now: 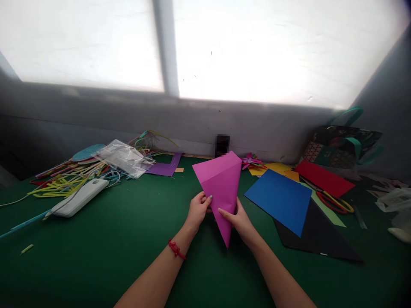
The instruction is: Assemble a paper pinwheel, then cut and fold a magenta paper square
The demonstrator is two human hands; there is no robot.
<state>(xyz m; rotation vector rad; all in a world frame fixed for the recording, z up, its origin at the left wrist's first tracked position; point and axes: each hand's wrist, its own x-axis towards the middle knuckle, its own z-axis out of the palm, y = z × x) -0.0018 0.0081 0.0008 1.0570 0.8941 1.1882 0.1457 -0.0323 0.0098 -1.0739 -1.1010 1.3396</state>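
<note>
No words or numbers can be read here, not one. The pink paper (221,184) is plain, the patterned bag (340,147) at the table's (128,256) far right corner shows only shapes, and the small dark square (222,145) at the back edge is blurred.

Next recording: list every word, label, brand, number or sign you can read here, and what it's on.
None can be read.
The pink paper, held by the left hand and right hand, is blank.
The small dark object at the wall is pixelated.
The patterned bag shows ornament only; any lettering is too blurred.
</note>
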